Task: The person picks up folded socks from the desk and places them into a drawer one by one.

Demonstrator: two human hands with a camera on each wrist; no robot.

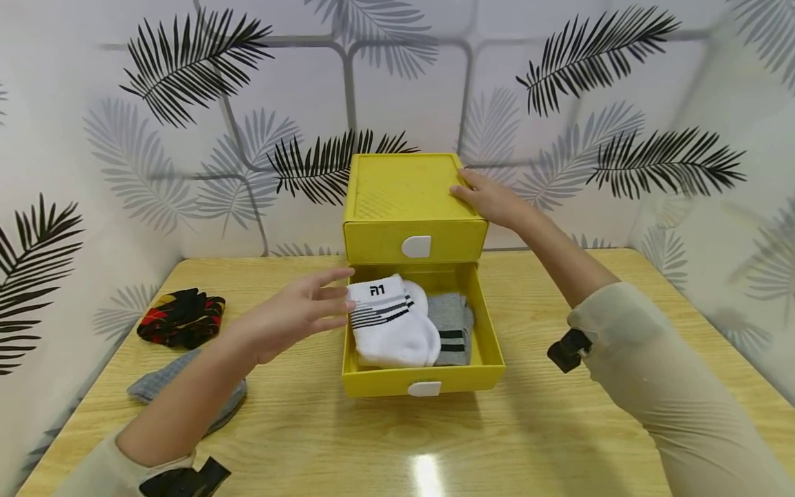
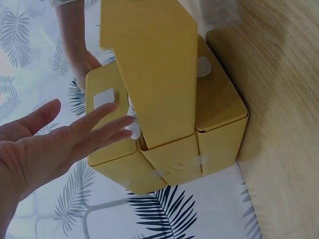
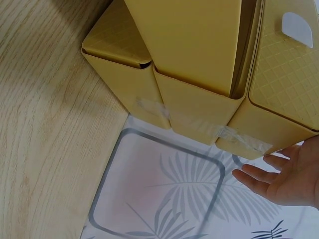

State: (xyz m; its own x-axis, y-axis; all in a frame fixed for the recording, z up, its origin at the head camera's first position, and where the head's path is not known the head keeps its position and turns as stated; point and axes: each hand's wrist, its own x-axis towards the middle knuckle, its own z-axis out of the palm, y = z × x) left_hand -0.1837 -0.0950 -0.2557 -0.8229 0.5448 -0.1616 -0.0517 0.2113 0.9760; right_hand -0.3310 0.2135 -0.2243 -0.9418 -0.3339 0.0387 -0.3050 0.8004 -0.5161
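1. Nearest left on the wooden table, we record grey socks, partly hidden by the left forearm.
2. Centre: the middle drawer of a yellow drawer unit stands pulled out toward us, a white tab on its front.
3. Inside it we note white socks with black stripes on the left, overlapping grey striped socks on the right.
4. Left hand: released, fingers extended at the drawer's left side beside the white socks; we cannot tell whether they touch.
5. Farther left on the table lies a dark patterned sock bundle.
6. The top drawer and bottom drawer are closed; their contents are hidden from us.
7. Right hand: unclenched, resting at the unit's upper right edge.
8. Farthest, we see a leaf-patterned wall.
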